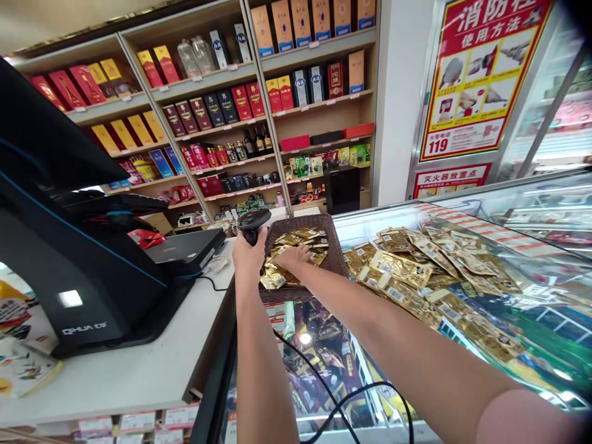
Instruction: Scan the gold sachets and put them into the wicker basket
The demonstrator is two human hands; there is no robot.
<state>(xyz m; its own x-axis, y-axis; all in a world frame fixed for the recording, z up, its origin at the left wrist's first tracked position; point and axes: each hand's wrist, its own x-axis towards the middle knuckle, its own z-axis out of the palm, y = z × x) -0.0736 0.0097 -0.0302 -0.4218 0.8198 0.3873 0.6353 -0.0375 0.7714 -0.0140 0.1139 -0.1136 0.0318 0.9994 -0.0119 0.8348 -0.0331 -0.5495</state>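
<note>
Left hand [250, 251] grips a black scanner [253, 220]; right hand [294, 256] lies spread over gold packets [274, 280]; terminal [104, 280] reads "QIHUA"; poster [483, 83], "119".

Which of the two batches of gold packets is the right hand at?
The gold packets in the brown woven basket: the right hand reaches in over them, while the other packets lie spread outside, to the basket's right.
</note>
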